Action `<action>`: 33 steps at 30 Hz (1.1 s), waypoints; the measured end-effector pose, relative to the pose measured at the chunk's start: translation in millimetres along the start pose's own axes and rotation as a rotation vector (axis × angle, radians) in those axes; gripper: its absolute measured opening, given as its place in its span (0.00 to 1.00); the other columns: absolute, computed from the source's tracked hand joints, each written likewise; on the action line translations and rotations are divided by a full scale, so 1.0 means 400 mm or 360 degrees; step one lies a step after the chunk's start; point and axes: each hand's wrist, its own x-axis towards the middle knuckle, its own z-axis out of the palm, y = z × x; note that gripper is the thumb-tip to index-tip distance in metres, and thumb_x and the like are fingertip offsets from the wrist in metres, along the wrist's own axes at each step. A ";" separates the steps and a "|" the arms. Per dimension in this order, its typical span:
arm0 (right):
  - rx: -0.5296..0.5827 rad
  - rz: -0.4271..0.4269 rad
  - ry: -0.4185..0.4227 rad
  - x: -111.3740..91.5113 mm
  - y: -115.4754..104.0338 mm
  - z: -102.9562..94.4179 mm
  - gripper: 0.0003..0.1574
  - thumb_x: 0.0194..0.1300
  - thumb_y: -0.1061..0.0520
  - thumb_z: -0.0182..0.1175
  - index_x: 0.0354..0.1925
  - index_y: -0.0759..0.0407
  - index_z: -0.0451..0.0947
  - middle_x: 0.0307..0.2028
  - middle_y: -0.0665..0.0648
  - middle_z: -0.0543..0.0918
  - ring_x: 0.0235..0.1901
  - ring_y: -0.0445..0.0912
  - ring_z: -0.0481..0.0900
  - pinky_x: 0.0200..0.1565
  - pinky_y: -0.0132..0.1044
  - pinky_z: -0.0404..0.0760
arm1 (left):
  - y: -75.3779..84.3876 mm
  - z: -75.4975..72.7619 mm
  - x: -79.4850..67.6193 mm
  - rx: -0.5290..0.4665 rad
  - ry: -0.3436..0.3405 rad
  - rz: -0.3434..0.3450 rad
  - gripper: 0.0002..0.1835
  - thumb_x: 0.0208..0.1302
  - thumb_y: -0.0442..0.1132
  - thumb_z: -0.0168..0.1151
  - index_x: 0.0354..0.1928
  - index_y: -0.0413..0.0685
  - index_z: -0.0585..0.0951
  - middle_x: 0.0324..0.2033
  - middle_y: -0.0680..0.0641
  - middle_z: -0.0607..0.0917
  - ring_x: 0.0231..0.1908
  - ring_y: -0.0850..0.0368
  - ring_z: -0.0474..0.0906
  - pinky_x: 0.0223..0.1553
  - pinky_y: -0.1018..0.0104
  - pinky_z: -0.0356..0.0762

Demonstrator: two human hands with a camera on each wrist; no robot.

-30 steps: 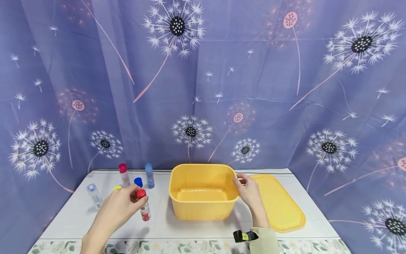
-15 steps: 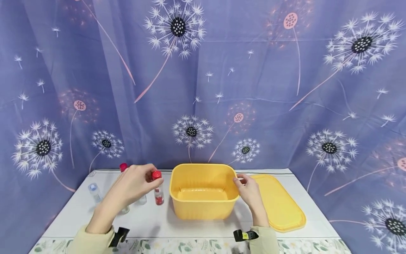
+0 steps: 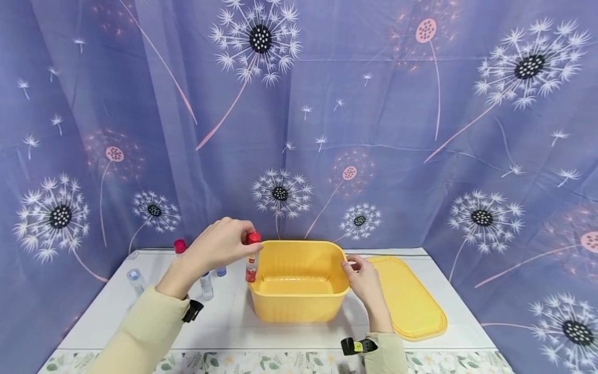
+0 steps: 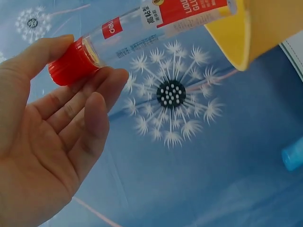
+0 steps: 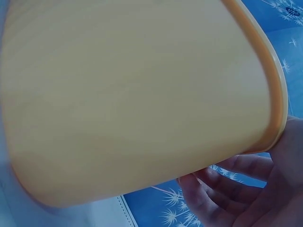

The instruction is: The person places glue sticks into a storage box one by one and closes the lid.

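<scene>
My left hand [image 3: 224,241] pinches the red cap of a clear liquid glue bottle [image 3: 251,267]. In the left wrist view the cap [image 4: 75,64] sits between thumb and fingertips, and the bottle's red label shows. The bottle hangs almost upright at the left rim of a yellow plastic box [image 3: 299,309], overlapping that rim in the head view. The inside of the box shows only its bare bottom. My right hand [image 3: 366,283] grips the box's right rim; in the right wrist view its fingers [image 5: 227,184] lie along the box wall.
A yellow lid [image 3: 418,304] lies flat to the right of the box. On the left stand several bottles, partly hidden by my left arm: one with a pale cap [image 3: 135,280], one with a dark pink cap [image 3: 179,246], a clear one [image 3: 206,288] and a blue one [image 3: 221,271].
My left hand has lifted the glue bottle and carried it rightward from the other bottles to the box's left rim. My right hand has stayed on the box.
</scene>
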 end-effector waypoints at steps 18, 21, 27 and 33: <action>0.0005 0.0016 -0.0008 -0.005 -0.004 0.004 0.16 0.68 0.54 0.62 0.50 0.62 0.81 0.33 0.58 0.83 0.30 0.48 0.79 0.30 0.38 0.78 | 0.082 0.126 0.183 0.0074 -0.0272 0.0182 0.10 0.58 0.50 0.66 0.25 0.58 0.78 0.17 0.59 0.73 0.21 0.63 0.67 0.25 0.67 0.65; -0.0007 0.0004 -0.0005 -0.003 -0.002 0.002 0.16 0.68 0.54 0.62 0.50 0.62 0.81 0.33 0.58 0.83 0.31 0.48 0.79 0.32 0.39 0.78 | 0.094 0.153 0.211 0.0102 -0.0346 0.0175 0.15 0.58 0.51 0.66 0.20 0.57 0.73 0.14 0.59 0.66 0.19 0.63 0.62 0.24 0.67 0.61; -0.0025 -0.0021 0.0004 0.000 0.001 0.000 0.16 0.68 0.54 0.62 0.49 0.62 0.82 0.31 0.57 0.83 0.31 0.48 0.79 0.33 0.40 0.78 | 0.106 0.200 0.264 0.0180 -0.0520 0.0147 0.19 0.58 0.47 0.67 0.17 0.54 0.69 0.14 0.57 0.62 0.16 0.62 0.56 0.22 0.67 0.56; -0.0012 -0.0015 0.0011 0.001 0.004 0.001 0.15 0.68 0.54 0.61 0.48 0.62 0.82 0.31 0.57 0.83 0.29 0.47 0.79 0.31 0.38 0.77 | 0.137 0.226 0.301 0.0287 -0.0650 0.0108 0.09 0.58 0.44 0.70 0.25 0.54 0.80 0.26 0.54 0.76 0.27 0.59 0.70 0.28 0.67 0.68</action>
